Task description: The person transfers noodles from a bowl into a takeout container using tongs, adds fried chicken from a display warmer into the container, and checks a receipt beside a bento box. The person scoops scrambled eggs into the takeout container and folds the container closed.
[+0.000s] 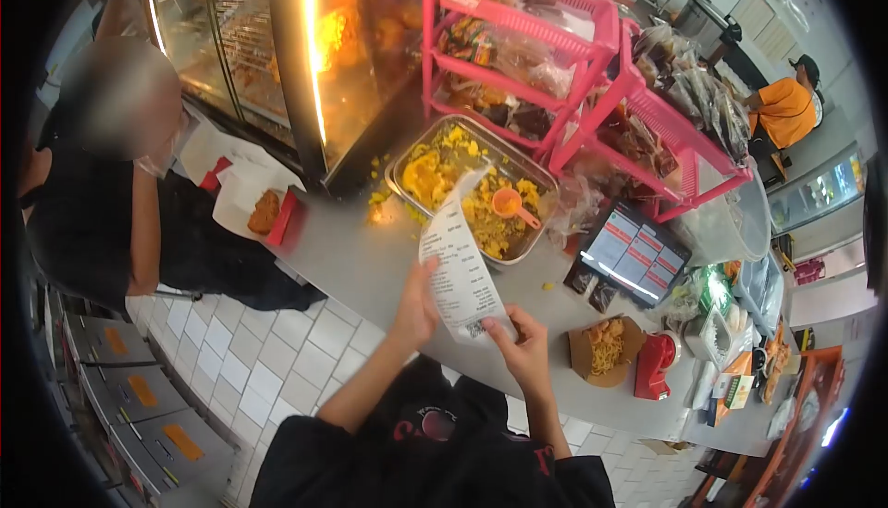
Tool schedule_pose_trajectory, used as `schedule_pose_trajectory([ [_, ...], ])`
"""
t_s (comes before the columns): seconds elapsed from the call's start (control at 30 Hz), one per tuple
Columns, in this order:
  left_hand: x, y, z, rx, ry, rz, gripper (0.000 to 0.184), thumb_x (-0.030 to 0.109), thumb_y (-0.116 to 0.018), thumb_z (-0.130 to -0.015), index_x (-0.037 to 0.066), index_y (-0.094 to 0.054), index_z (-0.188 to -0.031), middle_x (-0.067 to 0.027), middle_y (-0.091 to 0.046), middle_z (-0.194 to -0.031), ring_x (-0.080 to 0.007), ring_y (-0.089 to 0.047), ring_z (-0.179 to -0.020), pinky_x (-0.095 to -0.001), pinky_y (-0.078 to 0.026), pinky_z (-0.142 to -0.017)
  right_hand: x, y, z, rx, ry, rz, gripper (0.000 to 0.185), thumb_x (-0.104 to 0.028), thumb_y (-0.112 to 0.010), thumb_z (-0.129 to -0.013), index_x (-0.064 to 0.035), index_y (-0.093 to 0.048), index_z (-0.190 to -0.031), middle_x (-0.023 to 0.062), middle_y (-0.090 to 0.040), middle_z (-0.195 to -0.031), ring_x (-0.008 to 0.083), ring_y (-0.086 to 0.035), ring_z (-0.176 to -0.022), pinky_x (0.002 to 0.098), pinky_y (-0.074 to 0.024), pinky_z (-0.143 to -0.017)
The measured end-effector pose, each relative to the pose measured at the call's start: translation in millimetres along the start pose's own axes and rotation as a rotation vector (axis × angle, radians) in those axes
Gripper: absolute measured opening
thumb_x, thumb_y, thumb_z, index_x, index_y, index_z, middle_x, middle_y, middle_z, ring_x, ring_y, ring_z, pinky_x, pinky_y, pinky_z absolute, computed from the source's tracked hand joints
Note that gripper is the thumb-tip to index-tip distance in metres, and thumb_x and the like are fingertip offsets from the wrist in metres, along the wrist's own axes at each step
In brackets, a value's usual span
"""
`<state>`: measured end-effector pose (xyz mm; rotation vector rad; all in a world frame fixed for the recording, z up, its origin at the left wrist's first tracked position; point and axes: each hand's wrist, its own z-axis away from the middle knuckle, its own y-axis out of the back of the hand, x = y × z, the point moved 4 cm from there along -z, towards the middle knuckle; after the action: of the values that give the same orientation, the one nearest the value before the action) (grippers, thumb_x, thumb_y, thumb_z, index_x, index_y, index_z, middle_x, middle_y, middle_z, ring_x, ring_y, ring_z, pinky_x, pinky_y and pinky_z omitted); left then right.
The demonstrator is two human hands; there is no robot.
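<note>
A long printed receipt (458, 277) is held up between my two hands over the counter. My left hand (419, 309) grips its left edge, with the fingers partly behind the paper. At its lower right corner, my right hand (521, 341) pinches the paper near a printed code. Behind the receipt sits a metal tray (546, 230) of yellow food pieces, partly covered by the paper. An orange scoop (507, 202) lies in that food. To the right of my right hand stands an open cardboard box (606, 351) with noodles and a fried piece on top.
Pink plastic racks (523, 55) with bagged goods stand at the back. A tablet (634, 251) and a red tape dispenser (655, 365) are on the counter's right side. On the left, a person (102, 193) stands by a lit glass cabinet, near a paper-lined box (245, 198) of fried food.
</note>
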<state>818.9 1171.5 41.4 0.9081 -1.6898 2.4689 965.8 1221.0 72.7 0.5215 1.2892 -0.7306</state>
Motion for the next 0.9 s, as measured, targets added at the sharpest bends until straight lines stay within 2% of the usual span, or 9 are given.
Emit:
schedule_pose_trajectory([
  [0.17,23,-36,-38,-0.282,0.162,0.179,0.053,0.030,-0.041,-0.093,0.010,-0.024,-0.138,-0.0098,-0.037,-0.136,-0.0281,-0.054,-0.104,-0.0442,-0.045,-0.089,44,12,44,0.092,-0.086,-0.015,0.017,-0.008,-0.061,-0.083,0.0037,-0.060,-0.096,0.0065,-0.063,-0.087,0.0084,-0.056,-0.079,0.0205,-0.0432,-0.069],
  [0.23,34,-48,-50,-0.265,-0.023,0.031,0.049,0.030,-0.043,-0.093,0.017,-0.027,-0.138,-0.0095,-0.044,-0.129,-0.0233,-0.057,-0.096,-0.0396,-0.050,-0.081,47,17,55,0.139,-0.116,-0.063,0.017,-0.008,-0.061,-0.084,0.0038,-0.060,-0.097,0.0065,-0.063,-0.087,0.0084,-0.056,-0.078,0.0203,-0.0432,-0.069],
  [0.33,11,-36,-69,-0.232,0.090,0.001,0.044,0.029,-0.044,-0.093,0.021,-0.032,-0.135,-0.0080,-0.053,-0.115,-0.0177,-0.060,-0.086,-0.0354,-0.052,-0.075,44,24,71,0.224,-0.162,-0.047,0.017,-0.008,-0.059,-0.085,0.0048,-0.058,-0.097,0.0078,-0.063,-0.088,0.0083,-0.056,-0.080,0.0203,-0.0436,-0.068],
  [0.53,-53,-28,-86,-0.141,0.250,-0.164,0.047,0.027,-0.052,-0.090,0.005,-0.036,-0.128,-0.0111,-0.058,-0.104,-0.0184,-0.061,-0.087,-0.0263,-0.049,-0.074,67,33,89,0.444,-0.116,0.065,0.018,-0.010,-0.058,-0.087,0.0053,-0.056,-0.096,0.0093,-0.062,-0.090,0.0105,-0.055,-0.085,0.0247,-0.0433,-0.075],
  [0.6,-65,-24,-73,-0.187,0.041,-0.631,0.052,0.023,-0.057,-0.088,0.003,-0.033,-0.130,-0.0119,-0.054,-0.111,-0.0185,-0.057,-0.096,-0.0275,-0.046,-0.080,85,36,91,0.555,-0.202,-0.174,0.016,-0.010,-0.057,-0.087,0.0029,-0.054,-0.098,0.0052,-0.060,-0.090,0.0079,-0.054,-0.080,0.0210,-0.0425,-0.071],
  [0.67,-79,-9,-52,-0.201,-0.004,-0.742,0.055,0.017,-0.058,-0.086,0.002,-0.030,-0.131,-0.0135,-0.049,-0.118,-0.0216,-0.051,-0.105,-0.0296,-0.042,-0.086,113,43,94,0.601,-0.223,-0.230,0.019,-0.011,-0.055,-0.089,0.0030,-0.053,-0.101,0.0056,-0.061,-0.091,0.0090,-0.056,-0.079,0.0212,-0.0436,-0.069],
  [0.73,-77,2,-28,-0.178,-0.407,-1.320,0.050,0.013,-0.056,-0.085,0.003,-0.036,-0.130,-0.0155,-0.046,-0.122,-0.0267,-0.047,-0.110,-0.0355,-0.039,-0.092,138,45,93,0.666,-0.288,-0.416,0.019,-0.011,-0.055,-0.089,0.0031,-0.053,-0.102,0.0070,-0.061,-0.092,0.0103,-0.058,-0.078,0.0231,-0.0464,-0.068],
  [0.87,-95,26,14,-0.373,-0.561,-1.613,0.046,0.011,-0.058,-0.082,0.004,-0.044,-0.125,-0.0149,-0.048,-0.120,-0.0292,-0.046,-0.111,-0.0386,-0.038,-0.092,176,42,91,0.745,-0.339,-0.454,0.021,-0.011,-0.056,-0.087,0.0031,-0.051,-0.102,0.0106,-0.062,-0.090,0.0144,-0.062,-0.073,0.0265,-0.0526,-0.055],
  [0.9,-105,26,20,-0.579,-0.517,-1.726,0.044,0.013,-0.059,-0.080,0.004,-0.047,-0.122,-0.0125,-0.048,-0.121,-0.0295,-0.045,-0.111,-0.0405,-0.037,-0.093,178,41,90,0.760,-0.342,-0.464,0.021,-0.011,-0.056,-0.087,0.0031,-0.051,-0.102,0.0106,-0.062,-0.090,0.0144,-0.062,-0.073,0.0265,-0.0526,-0.055],
])
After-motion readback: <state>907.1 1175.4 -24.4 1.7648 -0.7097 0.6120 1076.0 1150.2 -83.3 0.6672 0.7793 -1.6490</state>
